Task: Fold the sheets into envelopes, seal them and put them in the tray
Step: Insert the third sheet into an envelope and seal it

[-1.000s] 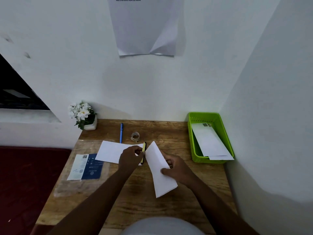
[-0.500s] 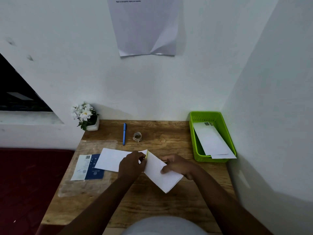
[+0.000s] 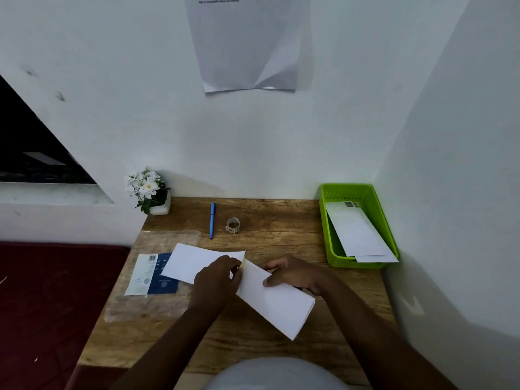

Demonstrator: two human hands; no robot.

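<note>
Envelope in work (image 3: pixel 277 301): white folded piece lying on the wooden surface (image 3: pixel 281 229), its long axis running diagonally from upper left, beside the left hand, to lower right, toward the person.
Left hand (image 3: pixel 215 280): fingers curled at the envelope's upper-left end, pinching there; a sliver of yellow (image 3: pixel 242 263) shows at the fingertips, what it is cannot be told.
Right hand (image 3: pixel 298 274): rests on the envelope's upper edge, thumb pressed on its face, fingers behind it; grips the paper.
Deciding relation: the tray (image 3: pixel 387 220) stands to the right, at the surface's far right corner, nearer the right hand; judged, the sealing end lies under the left hand.
Envelopes in tray (image 3: pixel 357 232): at least two, overlapping and leaning over the near rim.
Loose sheet (image 3: pixel 194 261): one, flat, partly under the left hand.
Other items: one blue pen (image 3: pixel 212 220); one tape roll (image 3: pixel 233 225); one printed packet (image 3: pixel 153 274); one flower pot (image 3: pixel 153 192); one paper on the wall (image 3: pixel 247 43).
</note>
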